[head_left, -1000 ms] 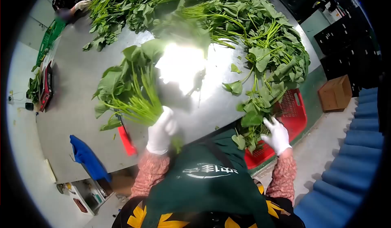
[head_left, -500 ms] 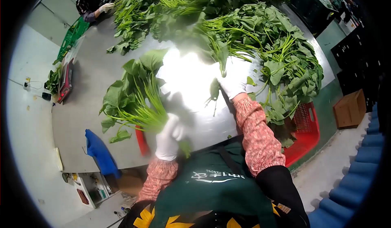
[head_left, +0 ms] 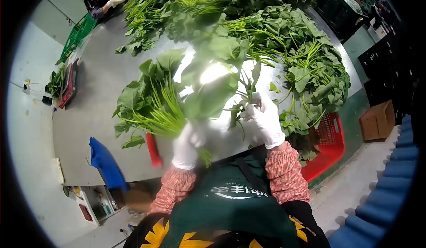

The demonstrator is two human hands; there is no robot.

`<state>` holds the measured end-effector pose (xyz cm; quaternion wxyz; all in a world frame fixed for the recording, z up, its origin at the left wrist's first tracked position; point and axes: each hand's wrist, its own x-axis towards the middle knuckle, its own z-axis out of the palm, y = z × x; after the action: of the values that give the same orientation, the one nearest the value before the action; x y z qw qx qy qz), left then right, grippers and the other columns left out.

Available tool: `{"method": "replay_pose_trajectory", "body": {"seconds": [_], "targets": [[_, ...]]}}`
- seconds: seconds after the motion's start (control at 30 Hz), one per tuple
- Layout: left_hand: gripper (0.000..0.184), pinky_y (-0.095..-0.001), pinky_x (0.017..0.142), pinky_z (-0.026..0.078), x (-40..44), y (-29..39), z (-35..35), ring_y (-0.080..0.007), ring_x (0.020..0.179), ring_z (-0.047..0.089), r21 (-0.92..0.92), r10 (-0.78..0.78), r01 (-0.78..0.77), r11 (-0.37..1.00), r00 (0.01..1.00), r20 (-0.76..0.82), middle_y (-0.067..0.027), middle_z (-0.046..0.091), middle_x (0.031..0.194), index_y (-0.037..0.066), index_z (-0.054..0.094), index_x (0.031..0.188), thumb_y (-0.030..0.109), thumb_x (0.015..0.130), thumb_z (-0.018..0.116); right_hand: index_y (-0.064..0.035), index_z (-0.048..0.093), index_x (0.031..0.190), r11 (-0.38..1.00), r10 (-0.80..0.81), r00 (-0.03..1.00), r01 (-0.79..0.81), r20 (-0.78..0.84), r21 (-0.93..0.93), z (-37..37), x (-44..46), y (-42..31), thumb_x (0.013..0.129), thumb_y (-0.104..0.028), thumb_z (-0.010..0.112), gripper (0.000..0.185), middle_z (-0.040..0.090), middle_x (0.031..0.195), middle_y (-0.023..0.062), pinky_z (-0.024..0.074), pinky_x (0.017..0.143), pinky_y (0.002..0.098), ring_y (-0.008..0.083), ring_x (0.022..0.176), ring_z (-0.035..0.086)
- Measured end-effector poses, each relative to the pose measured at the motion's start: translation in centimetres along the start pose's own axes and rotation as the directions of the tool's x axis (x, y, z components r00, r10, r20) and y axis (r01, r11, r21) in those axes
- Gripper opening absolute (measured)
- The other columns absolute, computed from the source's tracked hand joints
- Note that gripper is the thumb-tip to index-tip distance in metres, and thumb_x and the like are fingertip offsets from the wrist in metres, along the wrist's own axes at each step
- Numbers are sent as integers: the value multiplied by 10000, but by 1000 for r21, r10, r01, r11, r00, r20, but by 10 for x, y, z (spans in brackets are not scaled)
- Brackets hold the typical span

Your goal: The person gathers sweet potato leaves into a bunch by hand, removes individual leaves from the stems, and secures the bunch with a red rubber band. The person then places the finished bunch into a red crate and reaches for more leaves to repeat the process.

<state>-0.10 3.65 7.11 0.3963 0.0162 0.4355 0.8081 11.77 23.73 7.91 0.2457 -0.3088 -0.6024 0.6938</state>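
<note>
My left hand (head_left: 187, 146), in a white glove, is closed round the stems of a bunch of leafy greens (head_left: 162, 110), whose leaves point up and to the left. Over the steel table (head_left: 102, 75), my right hand (head_left: 262, 117), gloved too, pinches a leafy sprig (head_left: 248, 86) by its stem. Large blurred leaves hang between the two hands, partly washed out by glare. A red-handled tool (head_left: 153, 150) lies on the table beside my left hand, partly hidden by the bunch.
Piled greens (head_left: 306, 48) cover the table's far and right side. A red basket (head_left: 330, 148) stands at the right edge. A blue cloth (head_left: 105, 164) hangs over the left edge, near a red scale (head_left: 69, 86). A co-worker's gloved hand (head_left: 115, 2) is at the far left.
My right hand has moved from the red basket up over the table and now holds a sprig near the bunch. My left hand has kept its hold on the bunch.
</note>
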Motion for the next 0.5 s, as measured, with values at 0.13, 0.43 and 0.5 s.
{"method": "replay_pose_trajectory", "body": {"seconds": [0.13, 0.43, 0.5], "targets": [[192, -269, 475, 239, -3, 6, -11, -84, 452, 281, -16, 25, -27, 1000, 993, -120, 69, 295, 540, 102, 563, 854, 239, 989, 558, 21, 578, 1074, 989, 72, 993, -83, 93, 120, 9, -5, -5, 908, -88, 667, 217, 671, 912, 93, 518, 558, 236, 117, 640, 642], [106, -264, 449, 236, -12, 14, 6, -83, 427, 265, 74, 117, -109, 991, 987, -111, 61, 293, 530, 83, 586, 901, 155, 975, 561, 40, 524, 1096, 980, 68, 993, -85, 98, 180, 23, -11, 2, 940, -65, 617, 209, 671, 913, 125, 534, 519, 224, 128, 610, 649], [94, -264, 453, 233, -12, 12, 15, -83, 429, 262, 148, 107, -90, 985, 989, -106, 59, 294, 529, 75, 588, 915, 143, 974, 560, 34, 519, 1099, 975, 73, 994, -89, 87, 202, 24, -14, 0, 949, -34, 588, 178, 674, 905, 116, 534, 521, 234, 130, 612, 652]]}}
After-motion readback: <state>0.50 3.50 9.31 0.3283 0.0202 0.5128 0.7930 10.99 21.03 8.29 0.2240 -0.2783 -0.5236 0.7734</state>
